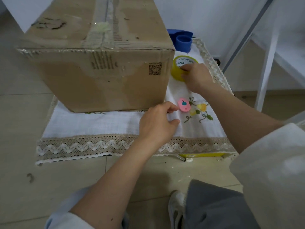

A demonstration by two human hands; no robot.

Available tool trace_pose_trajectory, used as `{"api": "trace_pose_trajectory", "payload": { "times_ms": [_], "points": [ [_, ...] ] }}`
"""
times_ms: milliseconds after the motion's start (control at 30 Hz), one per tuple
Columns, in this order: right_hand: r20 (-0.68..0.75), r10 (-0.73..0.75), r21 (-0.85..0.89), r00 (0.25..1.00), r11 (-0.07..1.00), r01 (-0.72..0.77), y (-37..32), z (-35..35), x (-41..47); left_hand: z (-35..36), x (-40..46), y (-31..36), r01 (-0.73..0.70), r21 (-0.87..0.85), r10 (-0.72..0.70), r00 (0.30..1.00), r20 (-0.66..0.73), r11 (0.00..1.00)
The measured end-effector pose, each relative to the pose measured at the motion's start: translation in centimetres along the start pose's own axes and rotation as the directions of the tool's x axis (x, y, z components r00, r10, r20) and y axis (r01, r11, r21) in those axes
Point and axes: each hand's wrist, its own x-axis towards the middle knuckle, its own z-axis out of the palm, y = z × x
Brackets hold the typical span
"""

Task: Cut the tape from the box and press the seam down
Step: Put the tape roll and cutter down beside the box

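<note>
A large brown cardboard box [99, 63] stands on a low table covered with a white lace-edged cloth [92, 126]; clear tape runs along its top seam [105, 22]. Right of the box lies a yellow tape roll [177, 70], and my right hand [196, 76] grips its near rim. A small pink cutter [183, 104] lies on the cloth near the box's front right corner. My left hand [158, 124] hovers just left of the cutter, fingers curled and apart, not touching it.
A blue tape dispenser [182, 40] sits behind the yellow roll at the table's far right. White frame legs [267, 63] stand to the right. A yellow object [201, 155] shows under the cloth's front edge. My knee and shoe are below.
</note>
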Motion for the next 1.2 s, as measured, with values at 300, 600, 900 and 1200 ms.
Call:
{"api": "trace_pose_trajectory", "payload": {
  "times_ms": [300,600,900,1200],
  "points": [
    [-0.011,-0.078,-0.002,0.997,0.997,0.078,-0.3,-1.6,-2.6,0.1,-0.1,-0.1,-0.017,0.014,0.017,1.0,-0.01,1.0],
    [0.274,0.055,0.012,0.96,0.998,-0.061,-0.8,-1.3,-6.6,0.4,-0.1,-0.1,-0.11,0.061,0.108,0.993,0.044,0.992],
    [0.162,0.202,0.482,0.966,0.838,-0.256,0.2,-3.2,-6.1,0.5,0.1,0.1,-0.123,0.026,0.123,0.992,0.006,0.992],
    [-0.048,0.445,0.805,0.894,0.547,-0.229,4.4,-3.2,1.1,1.3,0.7,0.9,-0.137,-0.058,0.136,0.991,-0.017,0.989]
  ]
}}
